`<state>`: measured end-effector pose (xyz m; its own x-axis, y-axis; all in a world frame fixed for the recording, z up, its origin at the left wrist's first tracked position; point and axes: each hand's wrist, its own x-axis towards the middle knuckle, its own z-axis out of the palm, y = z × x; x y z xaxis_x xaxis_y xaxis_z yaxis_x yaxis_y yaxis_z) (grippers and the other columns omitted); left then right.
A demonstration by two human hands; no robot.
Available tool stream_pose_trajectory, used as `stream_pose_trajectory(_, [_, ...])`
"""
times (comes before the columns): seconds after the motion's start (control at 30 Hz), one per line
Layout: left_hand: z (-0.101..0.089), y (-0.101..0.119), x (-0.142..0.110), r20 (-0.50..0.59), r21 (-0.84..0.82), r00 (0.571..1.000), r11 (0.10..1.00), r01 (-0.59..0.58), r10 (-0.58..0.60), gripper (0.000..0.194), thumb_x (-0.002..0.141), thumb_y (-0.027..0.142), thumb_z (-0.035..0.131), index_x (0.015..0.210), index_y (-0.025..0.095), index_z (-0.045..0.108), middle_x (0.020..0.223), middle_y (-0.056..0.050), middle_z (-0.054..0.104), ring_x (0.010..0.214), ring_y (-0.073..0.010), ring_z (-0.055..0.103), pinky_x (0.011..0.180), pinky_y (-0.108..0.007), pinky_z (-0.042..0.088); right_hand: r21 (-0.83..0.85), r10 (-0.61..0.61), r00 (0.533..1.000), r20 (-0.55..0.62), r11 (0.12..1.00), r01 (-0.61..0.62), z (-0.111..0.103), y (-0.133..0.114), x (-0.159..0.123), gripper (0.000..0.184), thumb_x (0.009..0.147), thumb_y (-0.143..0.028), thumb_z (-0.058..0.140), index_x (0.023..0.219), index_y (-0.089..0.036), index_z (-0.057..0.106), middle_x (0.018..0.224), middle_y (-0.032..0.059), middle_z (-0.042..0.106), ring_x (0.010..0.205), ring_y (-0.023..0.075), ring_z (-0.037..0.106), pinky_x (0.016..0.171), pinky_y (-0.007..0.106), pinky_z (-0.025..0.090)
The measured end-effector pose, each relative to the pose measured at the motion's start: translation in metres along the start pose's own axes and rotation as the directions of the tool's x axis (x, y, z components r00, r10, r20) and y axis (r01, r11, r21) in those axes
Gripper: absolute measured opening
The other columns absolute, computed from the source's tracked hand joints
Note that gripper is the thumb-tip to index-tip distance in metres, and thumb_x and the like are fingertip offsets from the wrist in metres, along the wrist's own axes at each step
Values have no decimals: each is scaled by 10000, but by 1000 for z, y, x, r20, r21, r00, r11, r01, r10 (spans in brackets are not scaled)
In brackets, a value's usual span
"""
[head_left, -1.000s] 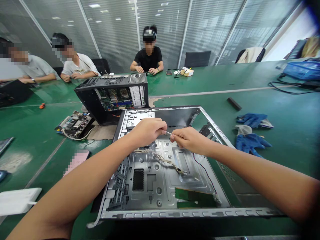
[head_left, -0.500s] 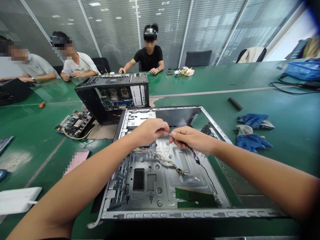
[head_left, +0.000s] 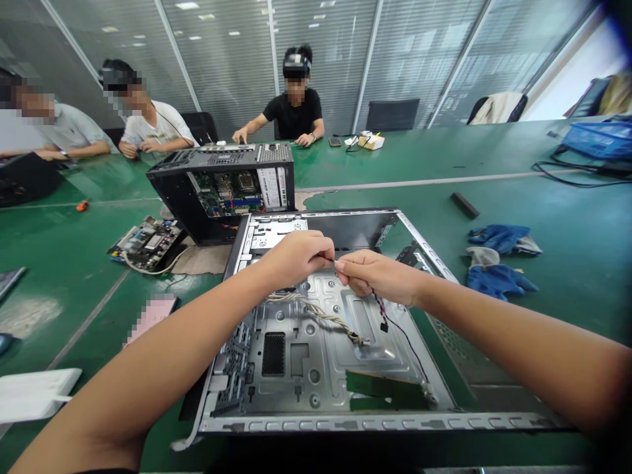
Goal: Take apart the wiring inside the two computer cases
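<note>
An opened, gutted computer case (head_left: pixel 316 421) lies flat on the green table in front of me. Above its middle, my left hand (head_left: pixel 291 257) and my right hand (head_left: pixel 378 273) meet, both closed in a pinch on a thin pale wire stretched between them. A twisted red and black cable (head_left: pixel 395 326) with a small black connector hangs down from my right hand and runs to the case's right wall. A twisted grey-white cable (head_left: pixel 320 316) trails from under my left hand across the case floor. A green circuit strip (head_left: pixel 382 388) lies at the case's near side.
A second black computer case (head_left: pixel 222 187) with its motherboard exposed stands behind mine. A loose circuit board (head_left: pixel 145 243) lies to its left. Blue work gloves (head_left: pixel 496 260) lie at the right. A white device (head_left: pixel 37 392) sits at the near left. Three people sit across the table.
My hands rose slightly and pulled the red and black cable up out of the case, so its black connector now dangles below my right hand.
</note>
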<state>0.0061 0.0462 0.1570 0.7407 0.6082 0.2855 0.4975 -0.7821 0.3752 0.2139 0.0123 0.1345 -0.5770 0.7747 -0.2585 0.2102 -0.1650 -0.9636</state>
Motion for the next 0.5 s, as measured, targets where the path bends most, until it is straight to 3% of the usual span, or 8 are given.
stream_pose_trajectory(0.13, [0,1,1,47,38,998,999,31,-33,130,880,172,587,805,191,691,780,-15,660,733,-141,582,683,-273,409,-252,-8,997,-73,968,-11,0,-4,-1,354,931,-434,520,673,-194,558,476,-69,328,466,91,252,497,274,186])
stream_pose_trajectory(0.3, [0,4,1,114,119,993,993,21,-34,162,905,202,573,813,202,706,779,-15,683,737,-148,588,671,-283,381,-611,-103,986,-132,791,1,4,-12,-3,327,915,-330,481,636,-183,570,547,-28,423,533,112,365,563,288,252])
stream_pose_trajectory(0.4, [1,3,1,133,129,991,992,10,-27,165,913,216,573,821,201,710,763,-14,674,719,-147,581,661,-287,372,-654,-116,983,-146,756,-8,5,-14,-4,327,911,-309,466,628,-181,571,563,-12,456,560,124,401,582,293,269])
stream_pose_trajectory(0.5, [1,2,1,98,104,995,995,-2,-9,144,908,220,585,829,198,704,769,-15,664,730,-148,581,675,-283,385,-606,-100,987,-129,795,2,4,-13,-4,326,922,-332,451,662,-181,576,542,-30,407,525,114,360,561,281,262])
